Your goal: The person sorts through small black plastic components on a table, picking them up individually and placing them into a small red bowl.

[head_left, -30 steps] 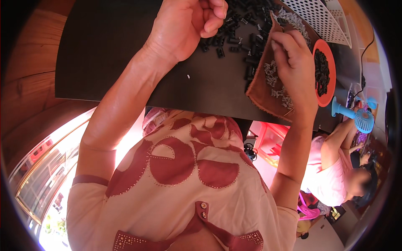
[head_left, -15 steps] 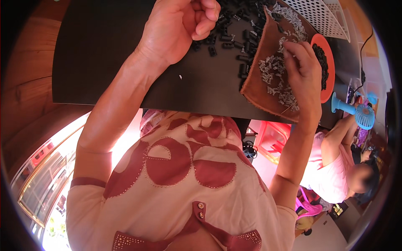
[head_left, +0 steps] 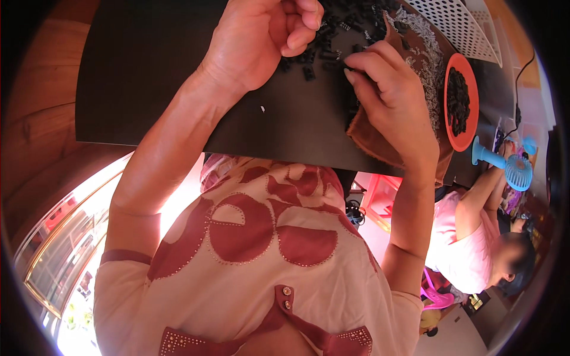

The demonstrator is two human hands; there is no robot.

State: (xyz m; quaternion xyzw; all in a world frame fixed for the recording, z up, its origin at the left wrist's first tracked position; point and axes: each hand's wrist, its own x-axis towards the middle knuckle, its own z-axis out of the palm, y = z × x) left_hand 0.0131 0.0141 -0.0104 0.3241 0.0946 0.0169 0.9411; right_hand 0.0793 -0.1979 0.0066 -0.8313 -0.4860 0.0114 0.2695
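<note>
My left hand (head_left: 261,38) hangs over the dark table at the far middle, palm partly turned up and fingers curled in. Whatever it may hold is hidden. My right hand (head_left: 389,95) is above the brown cloth's left edge, thumb and forefinger brought together; too small to tell what is between them. Past the fingertips lie several small black plastic parts (head_left: 309,58), some with metal springs on or beside them. Many loose silvery coil springs (head_left: 428,47) are spread on the brown cloth (head_left: 369,139), partly hidden by my right hand.
An orange-red bowl (head_left: 473,113) of small black pieces stands right of the cloth. Behind it is a white perforated basket (head_left: 451,24). A blue handheld fan (head_left: 518,169) is at the table's right end. A person in pink (head_left: 466,243) sits at the right.
My right hand has moved left from the springs on the cloth toward the black parts. My left hand has shifted slightly right, its fingers still curled.
</note>
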